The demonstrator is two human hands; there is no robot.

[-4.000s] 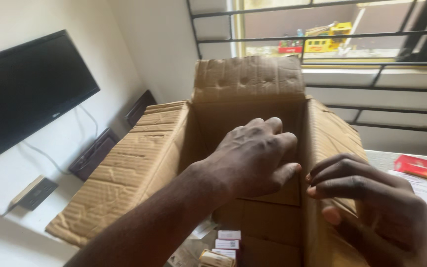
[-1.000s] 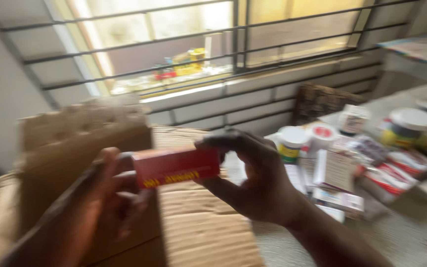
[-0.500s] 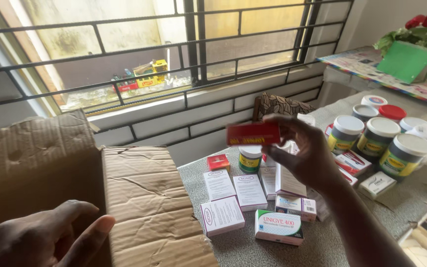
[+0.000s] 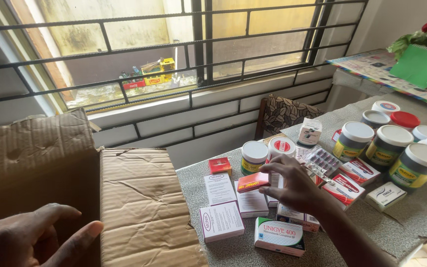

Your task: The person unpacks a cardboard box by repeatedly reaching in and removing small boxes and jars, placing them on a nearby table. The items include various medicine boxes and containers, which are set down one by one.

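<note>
1 red box (image 4: 253, 181) pinched in right hand (image 4: 295, 190) grip.

Brown cardboard carton (image 4: 139, 207) near left; flat red box (image 4: 253, 182) pinched in right hand (image 4: 292, 188); white boxes (image 4: 222, 221) below it; white-lidded jars (image 4: 386, 144) far right.

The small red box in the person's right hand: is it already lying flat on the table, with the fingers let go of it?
No: the right hand pinches the small red box at its end, above the white boxes.
</note>
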